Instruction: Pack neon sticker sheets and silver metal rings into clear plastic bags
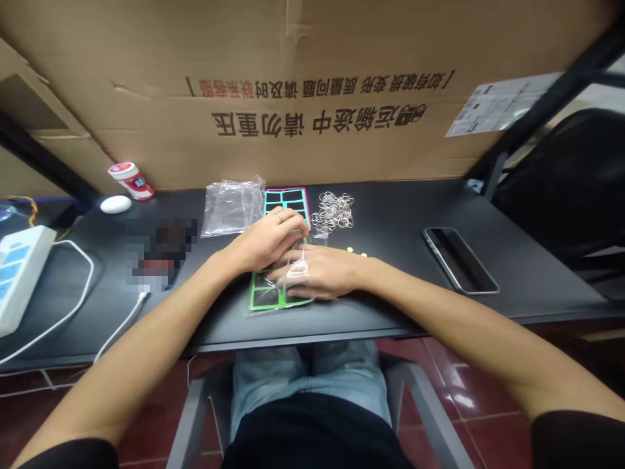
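Observation:
A green-framed card (pixel 266 298) with dark panels lies on the desk, inside or beneath a clear plastic bag (pixel 299 268). My left hand (pixel 271 240) wears a ring and rests over the upper part of the card. Its fingers are bent and closed at the bag's upper edge; the fingertips are partly hidden. From the right, my right hand (pixel 325 272) lies low across the card, its fingers stretched out and somewhat blurred. Shiny plastic shows over those fingers. Just behind my hands is a card with turquoise and pink edging (pixel 287 198).
Clear plastic bags (pixel 229 207) lie behind left; a pile of metal rings (pixel 334 212) sits behind right, small yellow pieces (pixel 350 250) nearer. A phone (pixel 459 260) is at right. Left are a red-and-white bottle (pixel 131 181), white oval object (pixel 116 204), and power strip (pixel 24 277). Cardboard (pixel 342 156) stands behind.

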{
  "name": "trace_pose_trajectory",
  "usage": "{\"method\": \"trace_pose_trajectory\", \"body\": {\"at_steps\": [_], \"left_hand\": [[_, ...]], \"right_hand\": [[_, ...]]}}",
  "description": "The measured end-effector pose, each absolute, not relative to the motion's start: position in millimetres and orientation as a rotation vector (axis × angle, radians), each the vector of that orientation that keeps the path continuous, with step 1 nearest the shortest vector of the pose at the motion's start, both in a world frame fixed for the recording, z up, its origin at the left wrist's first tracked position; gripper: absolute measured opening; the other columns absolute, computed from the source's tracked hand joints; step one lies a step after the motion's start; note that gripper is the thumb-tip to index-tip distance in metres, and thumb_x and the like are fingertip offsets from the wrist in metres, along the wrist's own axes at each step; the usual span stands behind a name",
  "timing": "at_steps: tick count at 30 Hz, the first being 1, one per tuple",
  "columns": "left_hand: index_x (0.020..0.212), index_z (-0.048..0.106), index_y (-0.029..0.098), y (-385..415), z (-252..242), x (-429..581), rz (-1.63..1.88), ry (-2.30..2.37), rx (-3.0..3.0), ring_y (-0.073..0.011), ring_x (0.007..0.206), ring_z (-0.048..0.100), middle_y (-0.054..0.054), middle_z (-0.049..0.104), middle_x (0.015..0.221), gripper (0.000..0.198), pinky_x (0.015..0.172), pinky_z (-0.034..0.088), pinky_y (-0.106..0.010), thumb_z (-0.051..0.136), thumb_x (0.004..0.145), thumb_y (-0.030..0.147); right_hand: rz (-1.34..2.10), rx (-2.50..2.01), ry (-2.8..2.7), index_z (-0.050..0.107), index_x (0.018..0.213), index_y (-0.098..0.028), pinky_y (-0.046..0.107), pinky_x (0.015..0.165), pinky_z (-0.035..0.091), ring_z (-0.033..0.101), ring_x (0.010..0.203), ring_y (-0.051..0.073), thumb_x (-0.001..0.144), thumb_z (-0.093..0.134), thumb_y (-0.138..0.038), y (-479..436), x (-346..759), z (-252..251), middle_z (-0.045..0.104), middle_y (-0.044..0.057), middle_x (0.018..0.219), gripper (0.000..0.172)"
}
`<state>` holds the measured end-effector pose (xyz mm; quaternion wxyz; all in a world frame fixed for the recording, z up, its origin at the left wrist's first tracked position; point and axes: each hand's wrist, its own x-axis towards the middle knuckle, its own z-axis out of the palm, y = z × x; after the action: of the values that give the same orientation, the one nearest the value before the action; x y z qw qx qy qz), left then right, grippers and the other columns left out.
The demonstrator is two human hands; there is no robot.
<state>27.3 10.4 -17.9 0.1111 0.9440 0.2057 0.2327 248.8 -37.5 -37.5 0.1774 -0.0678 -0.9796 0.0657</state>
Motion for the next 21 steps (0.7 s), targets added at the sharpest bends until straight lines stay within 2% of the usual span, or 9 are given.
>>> {"method": "trace_pose_trajectory", "body": {"at_steps": [4, 7, 10, 13, 15, 18, 21], "left_hand": [[0.121, 0.064, 0.024, 12, -19, 26, 0.68, 0.609, 2.777, -0.0257, 0.122, 0.064, -0.01, 0.072, 0.127, 0.024, 0.109, 0.055, -0.048, 0.041, 0.118, 0.025], [0.12, 0.065, 0.024, 13, -20, 25, 0.677, 0.626, 2.771, -0.0262, 0.122, 0.064, -0.01, 0.072, 0.127, 0.023, 0.108, 0.056, -0.048, 0.042, 0.117, 0.025], [0.121, 0.064, 0.024, 14, -21, 24, 0.673, 0.642, 2.769, -0.0259, 0.122, 0.064, -0.01, 0.072, 0.125, 0.022, 0.108, 0.056, -0.046, 0.043, 0.117, 0.026], [0.121, 0.064, 0.024, 15, -22, 23, 0.67, 0.647, 2.767, -0.0257, 0.121, 0.063, -0.01, 0.072, 0.125, 0.022, 0.106, 0.056, -0.045, 0.042, 0.118, 0.027], [0.12, 0.064, 0.024, 15, -22, 24, 0.665, 0.645, 2.769, -0.026, 0.12, 0.063, -0.01, 0.072, 0.125, 0.022, 0.106, 0.055, -0.046, 0.043, 0.118, 0.027], [0.119, 0.064, 0.024, 15, -21, 25, 0.658, 0.658, 2.768, -0.0261, 0.12, 0.063, -0.01, 0.072, 0.125, 0.022, 0.105, 0.055, -0.046, 0.042, 0.117, 0.028], [0.119, 0.063, 0.024, 15, -20, 24, 0.657, 0.666, 2.763, -0.026, 0.119, 0.063, -0.01, 0.072, 0.124, 0.022, 0.105, 0.056, -0.046, 0.042, 0.118, 0.028]], "right_hand": [[0.057, -0.213, -2.777, 0.077, 0.109, -0.018, 0.039, 0.095, 0.061, 0.073, 0.103, 0.024, 0.117, 0.053, -0.027, -30, 256, -42, 0.081, 0.012, 0.11, 0.027], [0.009, -0.272, -2.784, 0.075, 0.101, -0.018, 0.036, 0.084, 0.059, 0.069, 0.091, 0.022, 0.113, 0.052, -0.019, -26, 263, -47, 0.077, 0.011, 0.1, 0.026], [0.055, -0.318, -2.752, 0.075, 0.11, -0.017, 0.036, 0.085, 0.059, 0.069, 0.093, 0.023, 0.11, 0.055, -0.019, -24, 268, -48, 0.076, 0.011, 0.102, 0.021], [0.14, -0.299, -2.718, 0.073, 0.136, -0.017, 0.04, 0.094, 0.059, 0.069, 0.104, 0.026, 0.111, 0.057, -0.023, -26, 269, -44, 0.076, 0.015, 0.118, 0.03], [0.181, -0.278, -2.741, 0.071, 0.143, -0.02, 0.041, 0.098, 0.059, 0.068, 0.109, 0.026, 0.114, 0.057, -0.029, -28, 268, -40, 0.074, 0.015, 0.126, 0.034], [0.182, -0.316, -2.804, 0.075, 0.128, -0.019, 0.039, 0.092, 0.058, 0.065, 0.103, 0.025, 0.117, 0.054, -0.035, -30, 265, -37, 0.072, 0.015, 0.124, 0.029], [0.187, -0.421, -2.823, 0.072, 0.118, -0.017, 0.035, 0.08, 0.055, 0.062, 0.093, 0.022, 0.118, 0.051, -0.031, -28, 265, -38, 0.071, 0.014, 0.12, 0.026]]}}
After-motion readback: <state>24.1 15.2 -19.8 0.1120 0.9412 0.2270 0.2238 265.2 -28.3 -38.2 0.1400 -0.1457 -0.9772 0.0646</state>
